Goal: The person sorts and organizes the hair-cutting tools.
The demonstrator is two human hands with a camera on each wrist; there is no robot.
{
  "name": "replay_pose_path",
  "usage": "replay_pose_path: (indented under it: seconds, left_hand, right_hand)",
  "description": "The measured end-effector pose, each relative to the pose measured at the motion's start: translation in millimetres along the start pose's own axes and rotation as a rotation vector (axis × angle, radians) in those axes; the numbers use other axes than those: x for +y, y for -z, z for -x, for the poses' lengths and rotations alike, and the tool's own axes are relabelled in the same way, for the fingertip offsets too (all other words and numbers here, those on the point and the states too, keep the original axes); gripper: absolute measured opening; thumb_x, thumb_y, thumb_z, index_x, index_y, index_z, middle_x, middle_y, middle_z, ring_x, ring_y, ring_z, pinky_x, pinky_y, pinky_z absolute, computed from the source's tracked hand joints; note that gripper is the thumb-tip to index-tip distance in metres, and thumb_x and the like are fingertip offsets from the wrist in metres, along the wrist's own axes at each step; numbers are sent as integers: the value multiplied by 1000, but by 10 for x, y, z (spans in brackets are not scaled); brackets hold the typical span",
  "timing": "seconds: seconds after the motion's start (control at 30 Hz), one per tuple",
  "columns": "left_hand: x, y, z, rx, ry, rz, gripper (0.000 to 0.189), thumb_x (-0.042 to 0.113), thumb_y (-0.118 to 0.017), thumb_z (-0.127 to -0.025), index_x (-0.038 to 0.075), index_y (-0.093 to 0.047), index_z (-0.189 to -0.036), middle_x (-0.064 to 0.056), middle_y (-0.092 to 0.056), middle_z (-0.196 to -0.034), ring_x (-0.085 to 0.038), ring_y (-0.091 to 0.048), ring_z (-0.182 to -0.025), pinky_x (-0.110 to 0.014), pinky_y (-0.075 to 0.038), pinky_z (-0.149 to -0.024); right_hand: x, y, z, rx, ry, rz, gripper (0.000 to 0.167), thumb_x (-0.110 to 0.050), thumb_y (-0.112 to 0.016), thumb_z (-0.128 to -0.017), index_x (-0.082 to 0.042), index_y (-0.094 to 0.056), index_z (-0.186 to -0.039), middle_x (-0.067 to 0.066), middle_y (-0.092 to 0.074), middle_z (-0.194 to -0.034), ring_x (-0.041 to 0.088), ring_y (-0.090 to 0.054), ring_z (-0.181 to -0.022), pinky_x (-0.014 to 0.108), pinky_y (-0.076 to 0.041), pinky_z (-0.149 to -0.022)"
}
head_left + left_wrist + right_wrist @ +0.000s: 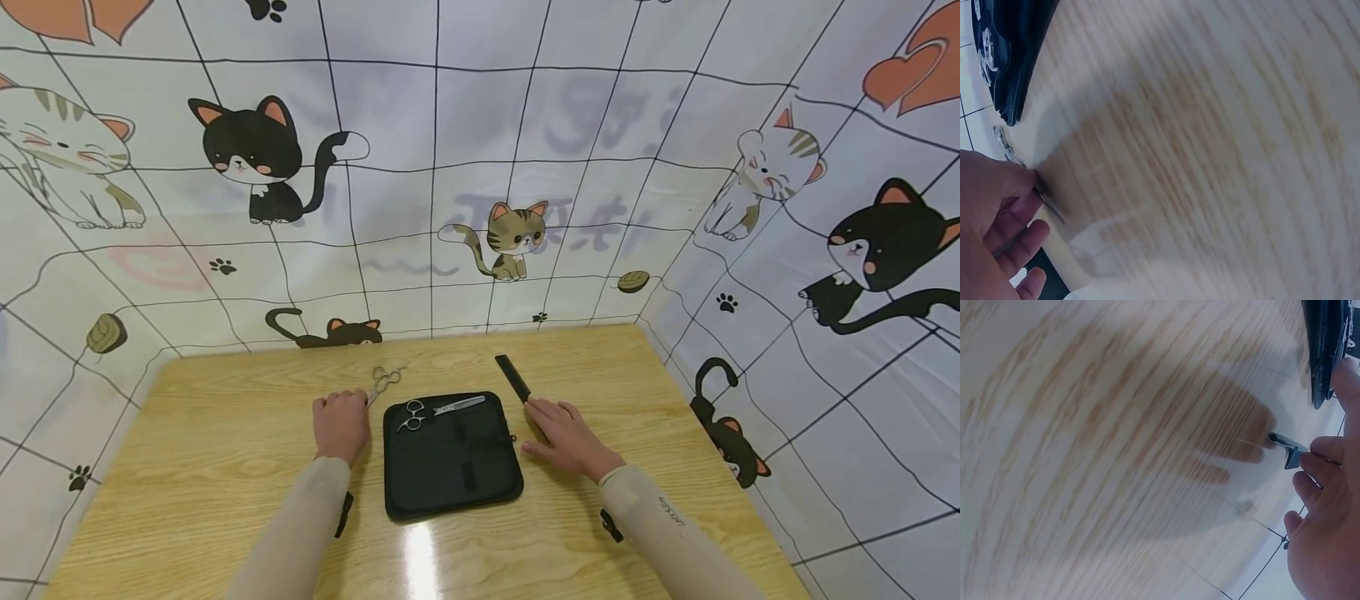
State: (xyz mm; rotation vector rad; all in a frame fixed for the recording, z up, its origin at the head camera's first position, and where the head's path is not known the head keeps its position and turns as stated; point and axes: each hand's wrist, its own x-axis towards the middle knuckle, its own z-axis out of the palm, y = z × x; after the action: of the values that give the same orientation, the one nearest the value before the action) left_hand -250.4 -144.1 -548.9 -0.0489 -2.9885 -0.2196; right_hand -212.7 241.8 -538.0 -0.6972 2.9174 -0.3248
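On the left of the table, my left hand (pixel 340 427) pinches a pair of silver scissors (pixel 385 379) by the blades, its finger rings pointing away. In the left wrist view a thin blade tip (pixel 1054 209) sticks out past the thumb and finger. To the right, my right hand (pixel 570 442) lies with straight fingers, fingertips at the near end of a black comb (pixel 512 377). Between the hands lies a flat black case (pixel 431 479), with a second pair of silver scissors (pixel 459 406) across its upper part.
A light wooden table (pixel 247 408) bears everything. Behind it and along the sides hangs a white cloth (pixel 397 200) printed with cats and grid lines. Dark straps show at both sleeves.
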Motion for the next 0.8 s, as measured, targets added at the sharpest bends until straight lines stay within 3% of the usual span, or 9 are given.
replay_pose_path:
  seconds: [0.23,0.53,0.8]
  left_hand:
    - [13,-12,35,19,18,6,17,24,-70,-90,8,-74,-92,-12,-69,-90,-35,-64,-90,-57,-44,-90]
    - [42,-15,-11,8,-15,-23,15,19,-70,-89,7,-72,-80,-10,-69,-76,-30,-66,-78,-53,-46,-87]
    - [34,12,-10,-70,-17,-40,16,19,-65,-92,4,-70,-87,-12,-70,-81,-31,-66,-81,-54,-47,-87]
  right_hand:
    - [-12,-3,-11,-1,2,-9,71,-47,-55,-96,-4,-37,-150,14,-36,-156,30,-33,-146,56,-20,-118]
    - [-14,-25,-17,11,22,13,69,-44,-56,-97,-4,-36,-150,13,-37,-156,29,-34,-145,55,-24,-117]
    - [-30,-34,-22,26,43,36,67,-41,-56,-97,-3,-37,-149,14,-38,-155,30,-36,-144,55,-25,-116]
